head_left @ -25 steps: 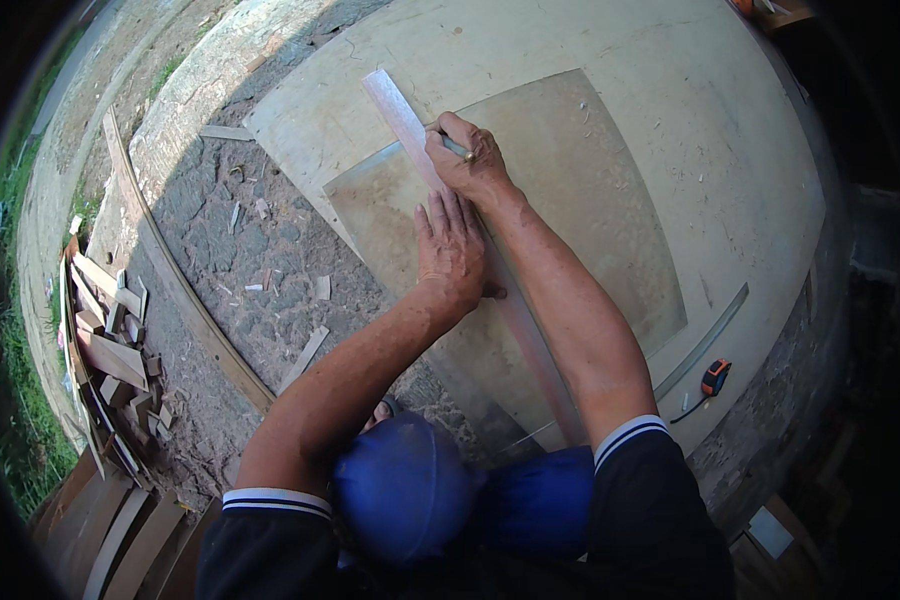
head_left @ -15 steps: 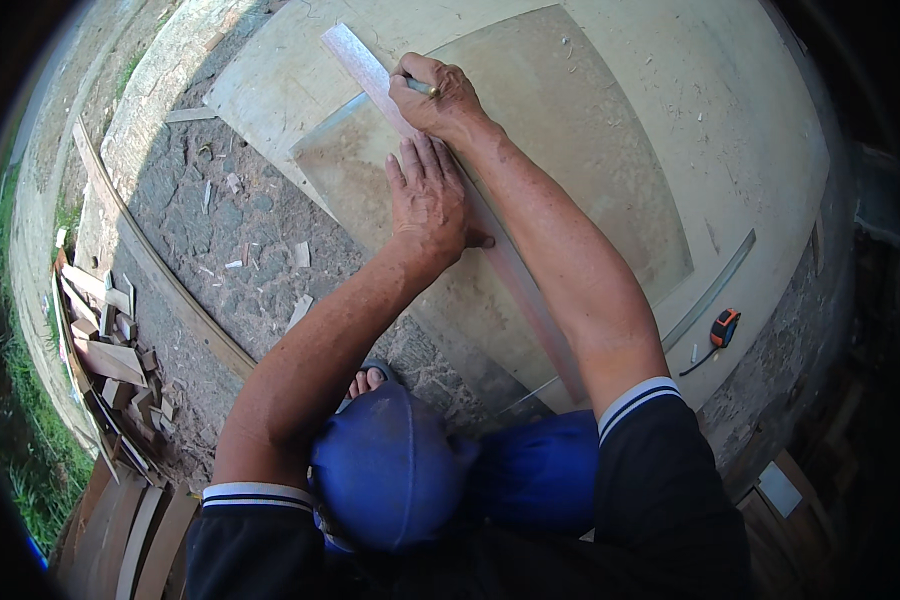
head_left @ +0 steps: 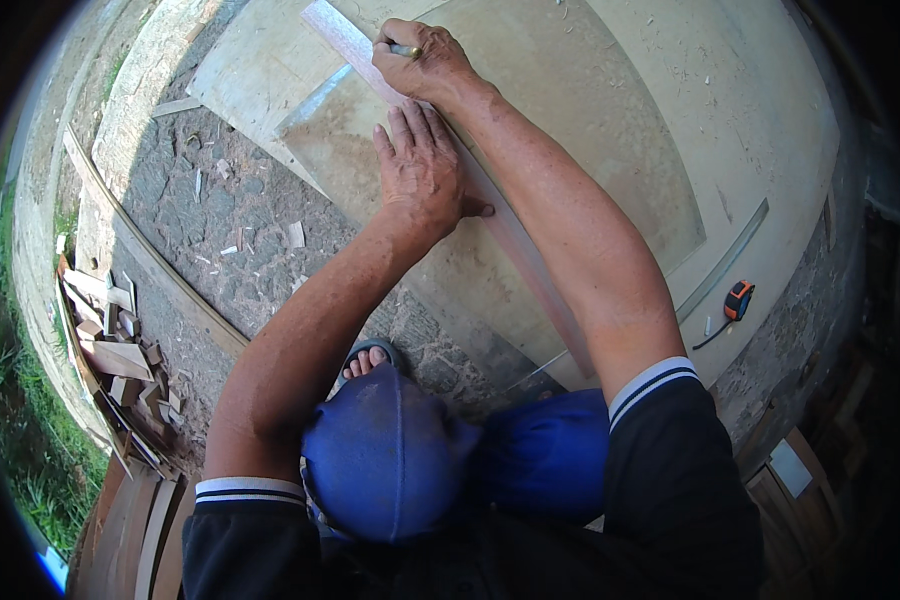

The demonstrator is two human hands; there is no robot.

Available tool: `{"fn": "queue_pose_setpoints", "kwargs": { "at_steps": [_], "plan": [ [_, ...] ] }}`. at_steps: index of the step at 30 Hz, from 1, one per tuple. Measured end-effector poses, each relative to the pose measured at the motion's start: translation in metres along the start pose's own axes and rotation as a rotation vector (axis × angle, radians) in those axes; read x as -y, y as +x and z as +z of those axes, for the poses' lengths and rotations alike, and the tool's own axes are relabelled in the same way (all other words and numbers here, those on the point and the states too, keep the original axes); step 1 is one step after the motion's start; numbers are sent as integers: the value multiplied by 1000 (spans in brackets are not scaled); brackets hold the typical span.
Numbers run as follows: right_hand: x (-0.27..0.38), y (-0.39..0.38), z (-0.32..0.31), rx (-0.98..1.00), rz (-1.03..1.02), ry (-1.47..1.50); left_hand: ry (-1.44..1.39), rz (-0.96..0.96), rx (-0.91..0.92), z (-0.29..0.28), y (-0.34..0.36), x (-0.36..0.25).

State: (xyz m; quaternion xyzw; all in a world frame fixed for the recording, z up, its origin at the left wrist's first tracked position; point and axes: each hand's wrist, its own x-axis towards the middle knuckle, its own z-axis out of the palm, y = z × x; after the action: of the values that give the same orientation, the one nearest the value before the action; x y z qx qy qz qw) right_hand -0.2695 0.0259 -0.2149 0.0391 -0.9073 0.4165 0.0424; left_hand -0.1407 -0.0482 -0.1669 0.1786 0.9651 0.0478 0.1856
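A long metal straightedge (head_left: 515, 240) lies diagonally over a translucent, dirt-smudged sheet (head_left: 570, 120) on a pale board (head_left: 755, 120). My left hand (head_left: 420, 175) presses flat on the sheet and straightedge, fingers extended and thumb out to the side. Just above it, my right hand (head_left: 420, 65) grips a pen-like tool (head_left: 404, 50) against the upper part of the straightedge; the tool's tip is hidden. An orange-and-black tape measure (head_left: 738, 300) and a narrow clear strip (head_left: 725, 258) rest on the board to the right.
A heap of wood offcuts (head_left: 120, 360) is at the left, beside a long curved strip (head_left: 155, 245) on rough, littered ground (head_left: 220, 200). Wood planks (head_left: 145, 530) lie at lower left. My sandalled foot (head_left: 365, 360) shows below the board's edge, near blue clothing (head_left: 540, 445).
The scene has shifted upward and leftward in the picture. My right hand has crept slightly farther up along the straightedge with the tool; my left hand stays pressed in about the same place.
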Motion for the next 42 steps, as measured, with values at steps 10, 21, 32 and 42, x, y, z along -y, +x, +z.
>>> {"fn": "queue_pose_setpoints", "kwargs": {
  "at_steps": [10, 21, 32, 42],
  "plan": [
    [2, 0, -3, 60, 66, -7, 8, 17, -15, 2, 1, 1],
    [-7, -86, -58, 161, 77, 45, 19, 72, -3, 7, 0, 3],
    [-20, -193, -113, 228, 116, 102, 120, 36, 40, -1, 3, -4],
    [-32, -316, -179, 365, 213, 55, 215, 59, 23, 4, 7, -7]
  ]
}}
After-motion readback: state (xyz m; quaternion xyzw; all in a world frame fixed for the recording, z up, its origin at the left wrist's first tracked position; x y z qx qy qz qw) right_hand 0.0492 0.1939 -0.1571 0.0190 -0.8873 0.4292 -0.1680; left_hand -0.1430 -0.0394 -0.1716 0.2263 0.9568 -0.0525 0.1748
